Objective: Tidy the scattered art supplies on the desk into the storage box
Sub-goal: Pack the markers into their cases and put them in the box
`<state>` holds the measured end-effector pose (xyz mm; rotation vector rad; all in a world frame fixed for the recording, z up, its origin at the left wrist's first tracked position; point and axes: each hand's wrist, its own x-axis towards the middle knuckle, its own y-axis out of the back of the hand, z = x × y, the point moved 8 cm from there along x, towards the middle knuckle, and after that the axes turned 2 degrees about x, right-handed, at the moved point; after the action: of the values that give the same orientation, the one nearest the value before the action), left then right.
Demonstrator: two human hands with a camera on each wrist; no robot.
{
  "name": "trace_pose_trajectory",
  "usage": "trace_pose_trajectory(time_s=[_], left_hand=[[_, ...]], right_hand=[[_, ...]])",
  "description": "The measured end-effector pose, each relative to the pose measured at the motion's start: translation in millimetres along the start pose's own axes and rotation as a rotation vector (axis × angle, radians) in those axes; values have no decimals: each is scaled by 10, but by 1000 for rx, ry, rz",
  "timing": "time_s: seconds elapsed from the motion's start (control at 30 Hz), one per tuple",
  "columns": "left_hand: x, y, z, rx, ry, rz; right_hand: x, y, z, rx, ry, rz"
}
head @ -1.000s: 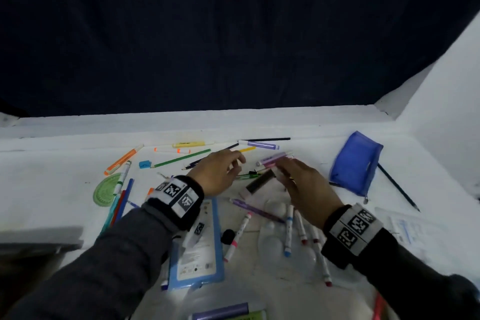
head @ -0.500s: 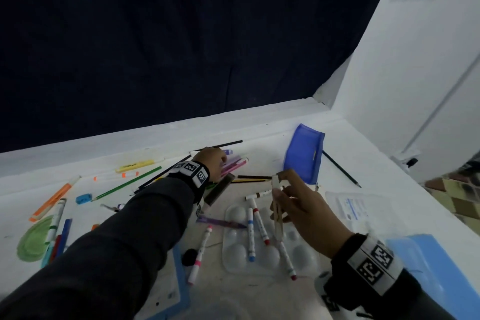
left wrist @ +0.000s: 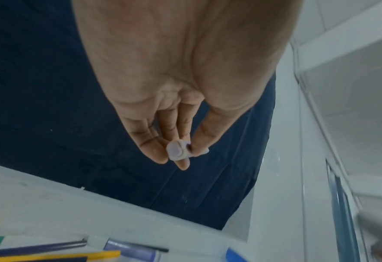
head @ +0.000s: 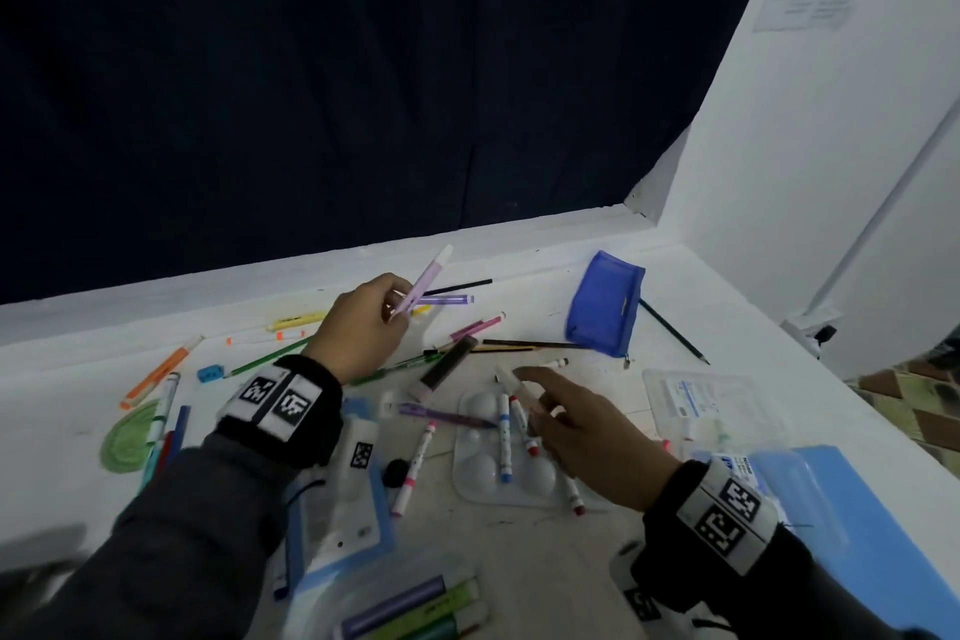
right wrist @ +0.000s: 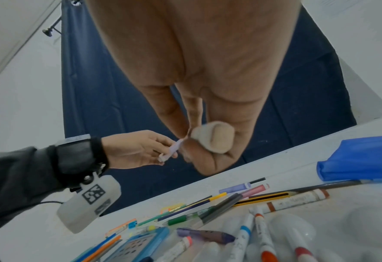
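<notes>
Markers, pens and pencils lie scattered on the white desk (head: 727,327). My left hand (head: 400,307) is raised above the far middle of the desk and pinches a lilac marker (head: 423,283) with a white cap, tilted up to the right. The left wrist view shows the lilac marker's butt end (left wrist: 177,150) between thumb and fingers. My right hand (head: 530,390) hovers over the white paint palette (head: 478,478) and pinches a pale cream pen (head: 511,379); the pen's round end (right wrist: 212,136) shows in the right wrist view. No storage box can be made out.
A blue zip pouch (head: 605,301) and a dark pencil (head: 672,330) lie far right. A clear packet (head: 696,400) and a light blue flat piece (head: 831,509) sit near right. A green disc (head: 127,442) lies left, a highlighter pack (head: 415,608) at the front.
The view has swung to the right. My left hand has lifted the lilac marker off the desk. My right hand picked up the cream pen and now holds it lower over the palette.
</notes>
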<state>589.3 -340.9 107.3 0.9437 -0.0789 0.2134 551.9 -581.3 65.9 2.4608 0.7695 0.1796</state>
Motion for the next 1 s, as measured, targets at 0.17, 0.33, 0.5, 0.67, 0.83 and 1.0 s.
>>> trace_pose_trajectory(time_s=[0.17,0.33,0.5,0.67,0.83,1.0], left_hand=[[-941,386,33,-278,-2,70],[-1776,464,-226,-475,60,166],[-2554,323,-380,-496,139,198],[-3184,159,-353,-489,210,214],[-3576,165,-273,-554,292,332],[-3776,269,-297,-520,372,470]], right_hand=[[-227,-249,-216,123,98,-148],[-376,-489,-303,254,123,-191],[-478,-712,-273,306,58,-259],[-587,-748,-303,0,199,-193],[-703,-907,-409,-386,330,-257],[-778,-1111,-440,-594,402,-401]])
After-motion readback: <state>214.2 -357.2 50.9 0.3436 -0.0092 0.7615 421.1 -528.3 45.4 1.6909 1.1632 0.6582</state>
